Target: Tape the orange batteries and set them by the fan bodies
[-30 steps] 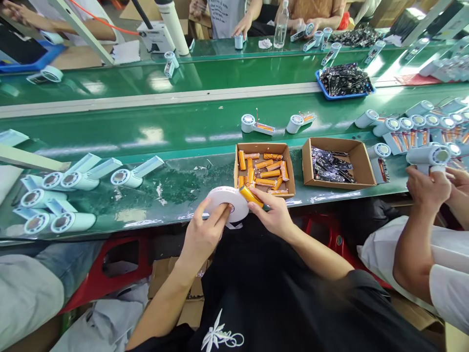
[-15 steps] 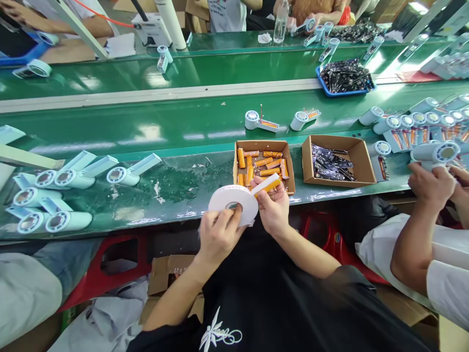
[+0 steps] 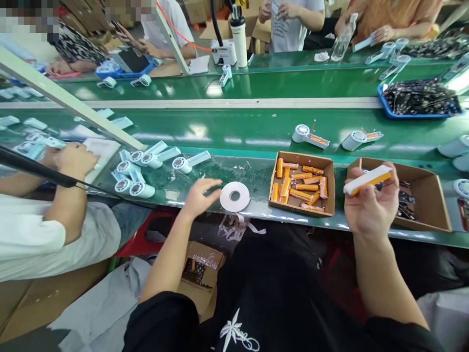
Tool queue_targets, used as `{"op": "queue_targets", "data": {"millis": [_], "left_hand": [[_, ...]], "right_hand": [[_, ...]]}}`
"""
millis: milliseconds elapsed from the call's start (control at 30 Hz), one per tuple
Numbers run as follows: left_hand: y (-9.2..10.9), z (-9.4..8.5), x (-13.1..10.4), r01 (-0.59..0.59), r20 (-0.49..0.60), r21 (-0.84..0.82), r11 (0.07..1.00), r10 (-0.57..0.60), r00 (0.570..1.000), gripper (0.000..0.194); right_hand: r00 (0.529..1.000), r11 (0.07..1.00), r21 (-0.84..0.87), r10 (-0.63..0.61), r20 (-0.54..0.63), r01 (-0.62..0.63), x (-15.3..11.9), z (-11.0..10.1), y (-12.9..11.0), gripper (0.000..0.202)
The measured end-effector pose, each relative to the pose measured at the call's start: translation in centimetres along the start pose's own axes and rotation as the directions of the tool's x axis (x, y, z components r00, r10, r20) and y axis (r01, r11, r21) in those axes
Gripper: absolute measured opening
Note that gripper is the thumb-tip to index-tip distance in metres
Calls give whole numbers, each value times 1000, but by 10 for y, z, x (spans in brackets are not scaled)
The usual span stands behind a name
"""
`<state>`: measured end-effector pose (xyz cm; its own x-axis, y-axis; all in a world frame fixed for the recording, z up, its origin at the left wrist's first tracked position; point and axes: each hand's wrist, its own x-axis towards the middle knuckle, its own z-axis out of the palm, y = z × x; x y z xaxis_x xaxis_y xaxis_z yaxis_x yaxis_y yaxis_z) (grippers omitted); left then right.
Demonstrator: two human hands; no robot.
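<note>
A roll of white tape lies flat at the bench's front edge, its loose end hanging over. Just left of it is my left hand, fingers apart and holding nothing. My right hand is raised over the right side, gripping an orange battery that has a white tape strip along one face. Below and behind that hand sits a cardboard box of dark circuit boards, partly covered by it. Between my hands stands a cardboard box holding several orange batteries.
Several light-blue fan housings stand on the bench at left, near a co-worker's hands. Two housings with wired batteries rest on the green belt. A blue tray of boards is beyond. A slanted metal post crosses the left.
My left hand has let go of the tape roll, now on the bench, and moved left. My right hand has carried the battery right. The view has turned left.
</note>
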<state>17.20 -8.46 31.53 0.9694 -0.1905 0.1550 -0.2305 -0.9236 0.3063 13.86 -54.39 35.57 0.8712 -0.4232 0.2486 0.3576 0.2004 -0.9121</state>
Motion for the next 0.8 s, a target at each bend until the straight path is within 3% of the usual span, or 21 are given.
{"op": "queue_targets", "data": {"millis": [67, 100, 233, 333, 400, 467, 533, 600, 700, 800], "left_hand": [[-28, -14, 27, 166, -163, 77, 983, -152, 975, 38], [-40, -21, 39, 221, -182, 129, 967, -196, 964, 38], [-61, -38, 75, 230, 18, 308, 923, -247, 969, 28], [-40, -32, 117, 129, 112, 312, 941, -171, 979, 22], [-7, -15, 160, 31, 151, 285, 958, -77, 986, 26], [34, 9, 206, -74, 185, 228, 971, 32, 982, 29], [76, 31, 244, -176, 244, 153, 973, 135, 960, 26], [107, 47, 266, -258, 312, 75, 963, 223, 923, 17], [122, 59, 276, -319, 365, -5, 948, 299, 882, 11], [118, 67, 275, -303, 334, -24, 953, 294, 896, 20]], "right_hand": [[1000, 1000, 21, -19, -4, 19, -17, -6, 9, 56], [999, 999, 9, -36, -25, 36, -25, -13, 10, 55], [995, 980, -201, -38, -92, 18, -44, -51, -2, 45], [998, 944, -330, -44, -39, 28, -32, -54, -7, 45], [996, 941, -325, -80, 50, 92, -4, -28, -1, 49], [982, 934, -327, -96, 162, 145, 38, 17, 12, 53], [961, 908, -399, -17, 275, 130, 85, 66, 31, 56], [917, 869, -477, 74, 392, 134, 127, 105, 51, 51], [849, 750, -611, 131, 513, 254, 165, 134, 76, 43], [787, 580, -714, 189, 587, 392, 175, 141, 93, 39]]}}
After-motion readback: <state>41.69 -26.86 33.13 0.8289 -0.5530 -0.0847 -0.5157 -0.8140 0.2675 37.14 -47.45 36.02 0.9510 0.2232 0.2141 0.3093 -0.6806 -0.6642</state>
